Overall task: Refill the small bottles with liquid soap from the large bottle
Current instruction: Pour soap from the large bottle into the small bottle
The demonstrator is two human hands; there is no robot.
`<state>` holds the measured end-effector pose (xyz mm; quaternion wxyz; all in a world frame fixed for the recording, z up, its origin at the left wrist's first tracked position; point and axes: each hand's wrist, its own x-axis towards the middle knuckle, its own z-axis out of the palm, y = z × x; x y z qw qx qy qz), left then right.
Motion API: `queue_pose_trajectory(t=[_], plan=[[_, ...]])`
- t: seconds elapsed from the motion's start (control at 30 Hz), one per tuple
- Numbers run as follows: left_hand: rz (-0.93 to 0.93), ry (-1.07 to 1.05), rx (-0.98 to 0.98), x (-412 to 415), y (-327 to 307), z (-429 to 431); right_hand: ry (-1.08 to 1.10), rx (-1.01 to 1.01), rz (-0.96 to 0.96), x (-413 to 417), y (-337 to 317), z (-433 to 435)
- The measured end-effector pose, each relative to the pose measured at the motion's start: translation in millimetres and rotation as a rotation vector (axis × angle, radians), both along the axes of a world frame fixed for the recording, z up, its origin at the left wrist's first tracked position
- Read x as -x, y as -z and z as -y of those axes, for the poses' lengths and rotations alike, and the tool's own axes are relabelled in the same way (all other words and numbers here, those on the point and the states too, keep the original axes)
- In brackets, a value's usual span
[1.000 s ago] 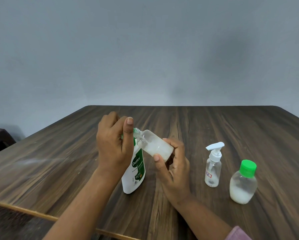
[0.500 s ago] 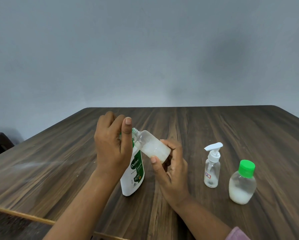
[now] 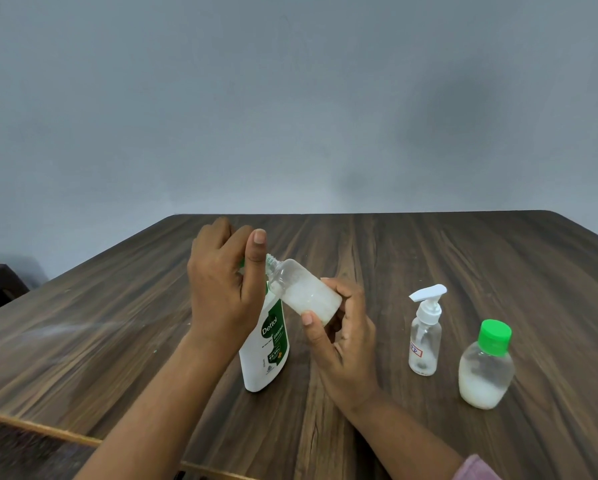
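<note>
The large white and green Dettol soap bottle (image 3: 268, 351) stands upright on the wooden table (image 3: 429, 258). My left hand (image 3: 221, 289) covers its top, fingers curled over the pump head and thumb pointing up. A sliver of green shows beside the thumb. My right hand (image 3: 342, 344) grips a small clear bottle (image 3: 304, 292) by its base. That bottle is uncapped, partly filled with white soap, and tilted so its open neck points at the top of the large bottle under my left hand.
To the right stand a small clear pump bottle (image 3: 425, 336) with a white head and a small round bottle (image 3: 486, 370) with a green cap and white soap at its bottom. The table's near edge (image 3: 48, 429) runs along the lower left.
Little differs: the small bottle stays tilted at the large bottle's top, and my left thumb has lifted slightly.
</note>
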<state>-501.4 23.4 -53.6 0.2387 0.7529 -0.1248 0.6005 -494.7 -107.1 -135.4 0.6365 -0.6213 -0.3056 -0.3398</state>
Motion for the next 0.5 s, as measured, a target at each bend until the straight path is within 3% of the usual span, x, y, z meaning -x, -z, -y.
queue_pose_trajectory(t=[0.5], plan=[[-0.003,-0.004,0.023,0,3,1,0.006,0.005,0.007,1,0,1]])
